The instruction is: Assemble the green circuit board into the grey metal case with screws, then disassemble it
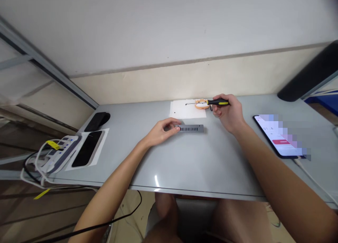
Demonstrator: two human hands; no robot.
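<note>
My left hand pinches the left end of a small grey box with a row of slots along its side. The box lies on the desk. In my right hand is a screwdriver with a black and yellow handle, held almost level above the desk, its thin shaft pointing left. A tiny dark piece shows at the tip; whether it is a screw I cannot tell. Behind the shaft sits a small orange rounded object on white paper. A small dark speck lies on the paper's left part.
At right lies a lit phone with a white cable. On the left are a dark-screened phone on paper, a power strip with cables, and a black object. A wall borders the desk's back; a black cylinder leans at right.
</note>
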